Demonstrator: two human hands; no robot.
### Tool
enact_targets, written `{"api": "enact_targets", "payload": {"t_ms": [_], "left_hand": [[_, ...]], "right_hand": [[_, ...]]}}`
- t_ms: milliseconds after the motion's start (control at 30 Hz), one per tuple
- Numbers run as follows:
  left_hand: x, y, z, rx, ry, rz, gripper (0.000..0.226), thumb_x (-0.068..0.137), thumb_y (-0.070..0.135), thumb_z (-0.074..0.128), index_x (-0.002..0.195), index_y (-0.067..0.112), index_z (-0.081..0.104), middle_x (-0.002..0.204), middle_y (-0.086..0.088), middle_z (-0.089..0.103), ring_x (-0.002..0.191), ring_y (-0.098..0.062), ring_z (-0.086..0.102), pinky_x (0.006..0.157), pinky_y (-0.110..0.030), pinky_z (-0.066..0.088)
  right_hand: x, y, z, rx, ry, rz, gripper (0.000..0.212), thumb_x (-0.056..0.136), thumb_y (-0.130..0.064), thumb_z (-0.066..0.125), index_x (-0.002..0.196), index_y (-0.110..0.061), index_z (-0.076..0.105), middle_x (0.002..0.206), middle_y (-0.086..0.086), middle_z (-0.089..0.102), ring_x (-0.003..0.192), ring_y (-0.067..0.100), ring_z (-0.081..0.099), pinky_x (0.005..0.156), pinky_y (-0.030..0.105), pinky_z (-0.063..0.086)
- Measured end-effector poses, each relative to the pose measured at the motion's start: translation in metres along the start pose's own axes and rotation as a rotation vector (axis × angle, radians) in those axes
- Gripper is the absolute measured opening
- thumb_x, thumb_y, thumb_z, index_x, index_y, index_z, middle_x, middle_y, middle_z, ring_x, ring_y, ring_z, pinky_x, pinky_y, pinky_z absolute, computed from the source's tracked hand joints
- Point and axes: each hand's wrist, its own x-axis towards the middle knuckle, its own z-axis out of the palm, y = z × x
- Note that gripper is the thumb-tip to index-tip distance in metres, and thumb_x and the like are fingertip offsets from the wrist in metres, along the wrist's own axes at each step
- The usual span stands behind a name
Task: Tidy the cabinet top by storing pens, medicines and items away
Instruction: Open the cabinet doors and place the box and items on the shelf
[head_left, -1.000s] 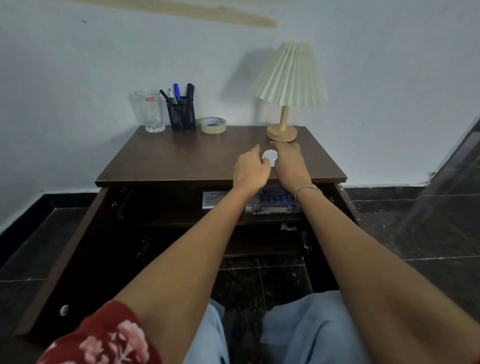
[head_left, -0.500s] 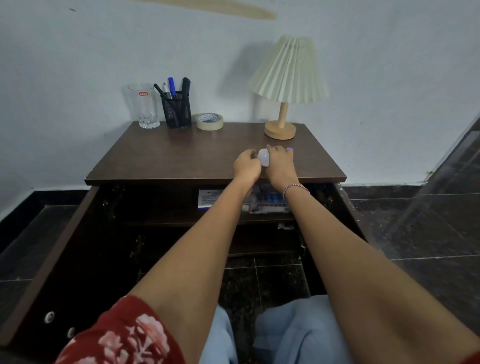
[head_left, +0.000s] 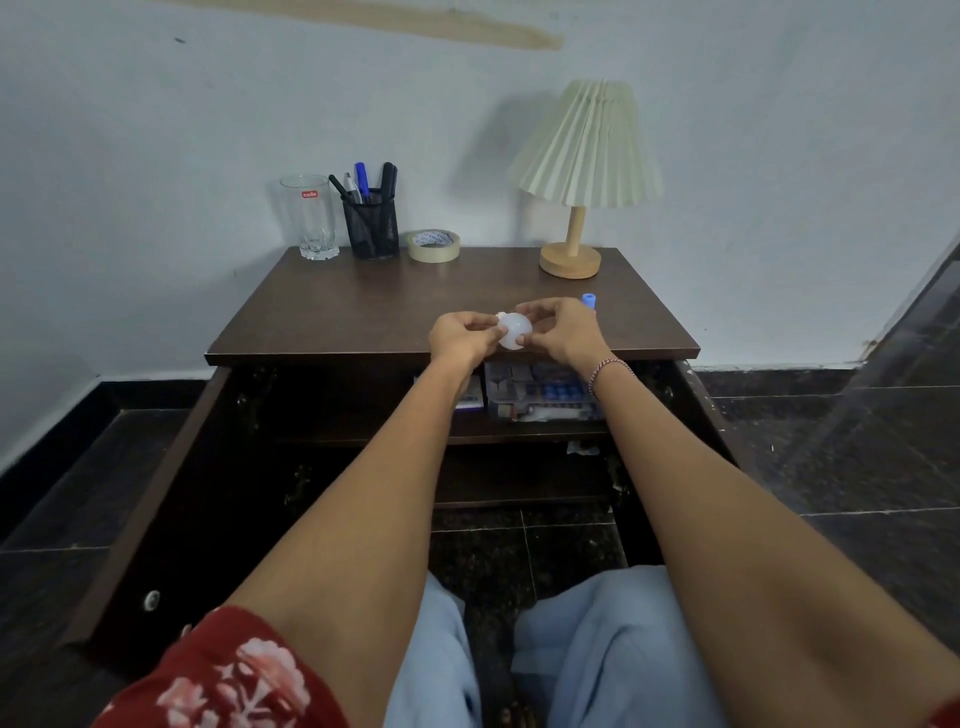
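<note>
A small white bottle (head_left: 514, 331) is being held by both hands in front of the lamp (head_left: 587, 145), nearer the person than its wooden base and just above the front edge of the cabinet top (head_left: 363, 306). It is being pinched from either side: the left hand (head_left: 460, 338) is being curled round the end that appears to carry the neck, a small nub pointing up and away from the lamp, while the rounded body is being gripped by the bent thumb and fingertips of the right hand (head_left: 569, 332). The bottle's long axis is therefore being judged to run roughly across the view. A blue cap (head_left: 588, 300) is being left standing on the wood between the lamp's base and the right hand, just behind its knuckles; if it belongs to this bottle, the right hand is being judged the nearer one to fetch it, with nothing seen in the way. Whether the neck is open cannot be told. Well to the left of the lamp as viewed, along the wall, a tape roll (head_left: 434, 246), a mesh pen holder (head_left: 371, 223) full of pens and a clear glass (head_left: 310, 218) are being left standing. Below the lamp, between the opened doors (head_left: 156, 493), medicine boxes (head_left: 540, 395) are being stored on the upper shelf, directly beneath the wrists, and the bottle is probably being destined for that spot; the forearms are partly blocking sight of it
</note>
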Motion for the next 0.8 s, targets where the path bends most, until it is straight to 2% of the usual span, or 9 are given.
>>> {"api": "enact_targets", "payload": {"t_ms": [100, 167, 233, 300, 400, 567, 700, 800], "left_hand": [[-0.012, 0.003, -0.014, -0.013, -0.041, -0.017, 0.026, 0.081, 0.003, 0.071, 0.106, -0.002, 0.066, 0.112, -0.016, 0.066, 0.096, -0.021, 0.065, 0.084, -0.026, 0.055], [-0.021, 0.004, -0.026, -0.010, -0.090, -0.030, 0.029, 0.079, 0.002, 0.072, 0.106, -0.005, 0.065, 0.112, -0.019, 0.065, 0.100, -0.024, 0.065, 0.081, -0.026, 0.056], [-0.029, 0.003, -0.038, -0.019, -0.140, -0.047, 0.030, 0.077, 0.001, 0.074, 0.104, -0.006, 0.065, 0.111, -0.021, 0.065, 0.095, -0.024, 0.065, 0.076, -0.025, 0.057], [-0.034, 0.003, -0.048, -0.024, -0.156, -0.059, 0.029, 0.075, 0.003, 0.076, 0.101, -0.005, 0.065, 0.108, -0.022, 0.067, 0.084, -0.020, 0.067, 0.070, -0.022, 0.058], [-0.039, 0.002, -0.062, 0.011, -0.159, -0.057, 0.025, 0.074, 0.007, 0.077, 0.096, -0.002, 0.067, 0.103, -0.021, 0.069, 0.075, -0.016, 0.068, 0.068, -0.020, 0.059], [-0.052, -0.017, -0.088, 0.012, -0.179, -0.059, 0.019, 0.073, 0.010, 0.078, 0.088, 0.004, 0.068, 0.103, -0.019, 0.069, 0.085, -0.020, 0.070, 0.075, -0.025, 0.059], [-0.056, -0.049, -0.097, 0.022, -0.079, -0.084, 0.019, 0.075, 0.010, 0.077, 0.091, 0.006, 0.069, 0.105, -0.016, 0.068, 0.093, -0.021, 0.068, 0.075, -0.024, 0.058], [-0.049, -0.070, -0.103, -0.008, -0.007, -0.120, 0.026, 0.076, 0.008, 0.076, 0.100, 0.001, 0.069, 0.106, -0.016, 0.068, 0.097, -0.022, 0.067, 0.077, -0.025, 0.056]], "right_hand": [[-0.008, -0.005, -0.001, 0.041, -0.058, -0.006, 0.047, 0.075, -0.006, 0.076, 0.120, -0.007, 0.062, 0.117, 0.009, 0.066, 0.110, 0.018, 0.059, 0.092, 0.022, 0.044], [-0.015, -0.007, -0.003, 0.082, -0.124, -0.003, 0.046, 0.074, -0.005, 0.077, 0.118, -0.006, 0.063, 0.115, 0.009, 0.066, 0.110, 0.020, 0.060, 0.098, 0.029, 0.046], [-0.022, -0.010, -0.005, 0.076, -0.181, -0.007, 0.044, 0.073, -0.006, 0.078, 0.115, -0.007, 0.065, 0.116, 0.009, 0.067, 0.112, 0.020, 0.059, 0.103, 0.034, 0.045], [-0.028, -0.014, -0.005, 0.081, -0.203, -0.023, 0.043, 0.073, -0.008, 0.079, 0.113, -0.006, 0.067, 0.114, 0.009, 0.068, 0.112, 0.020, 0.060, 0.103, 0.034, 0.045], [-0.034, -0.022, -0.001, 0.113, -0.227, -0.037, 0.042, 0.073, -0.010, 0.079, 0.113, -0.005, 0.068, 0.110, 0.011, 0.070, 0.105, 0.021, 0.064, 0.097, 0.031, 0.050], [-0.052, -0.023, 0.021, 0.123, -0.264, -0.042, 0.044, 0.071, -0.015, 0.081, 0.112, -0.009, 0.068, 0.102, 0.007, 0.071, 0.091, 0.012, 0.065, 0.087, 0.024, 0.052], [-0.065, -0.011, 0.061, 0.176, -0.197, -0.004, 0.041, 0.068, -0.015, 0.083, 0.107, -0.011, 0.069, 0.092, 0.000, 0.069, 0.078, 0.002, 0.064, 0.076, 0.017, 0.052], [-0.063, -0.004, 0.089, 0.200, -0.150, 0.011, 0.040, 0.068, -0.014, 0.082, 0.105, -0.012, 0.067, 0.091, -0.004, 0.068, 0.077, 0.001, 0.063, 0.066, 0.009, 0.048]]}}
